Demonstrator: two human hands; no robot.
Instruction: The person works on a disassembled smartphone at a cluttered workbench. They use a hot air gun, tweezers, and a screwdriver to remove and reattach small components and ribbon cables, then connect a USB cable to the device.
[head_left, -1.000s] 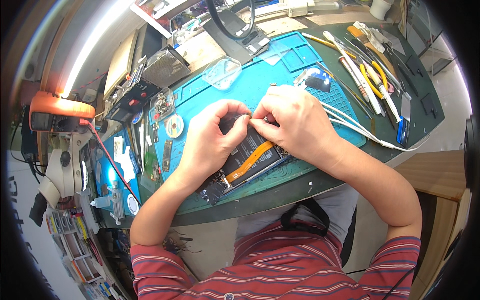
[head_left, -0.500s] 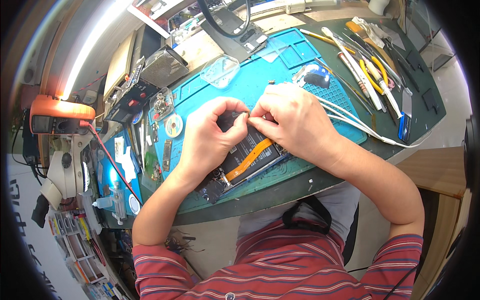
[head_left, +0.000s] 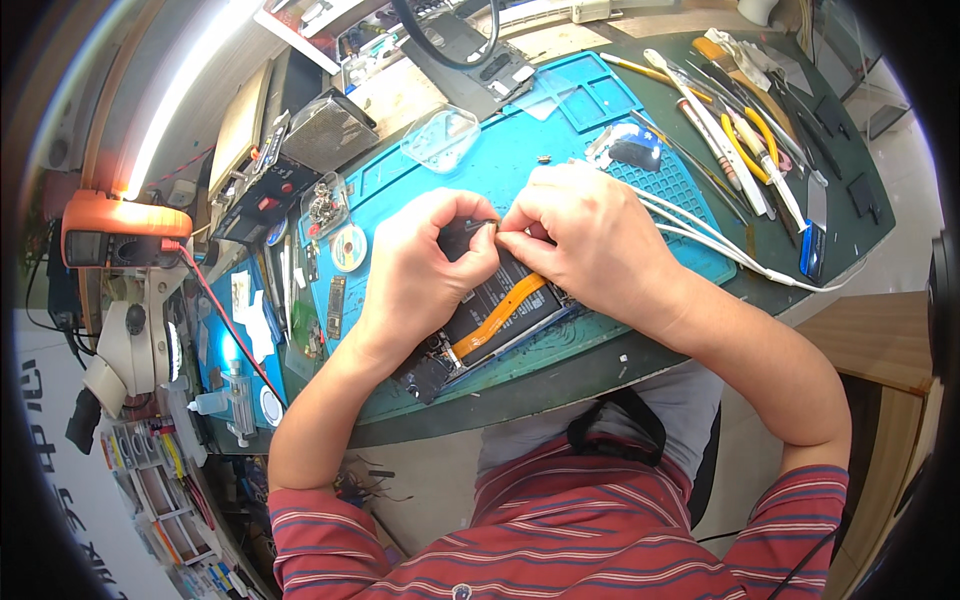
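An opened phone (head_left: 468,325) lies tilted on the blue work mat, its dark battery showing and an orange flex cable (head_left: 500,318) running slantwise across it. Over its far end, my left hand (head_left: 415,270) is closed in a pinch, thumb against forefinger. My right hand (head_left: 595,245) pinches right beside it, the fingertips of both nearly meeting. A small dark piece shows between them, mostly hidden by the fingers, so I cannot tell its kind. The phone's near left corner carries a black flap (head_left: 422,378) that hangs past the body.
Tweezers, yellow-handled pliers (head_left: 765,135) and brushes crowd the right. White cables (head_left: 700,232) cross the mat's right edge. A clear plastic tray (head_left: 440,140) stands beyond my hands. At left are a solder reel (head_left: 348,248), an orange multimeter (head_left: 125,232) and a red lead (head_left: 235,330).
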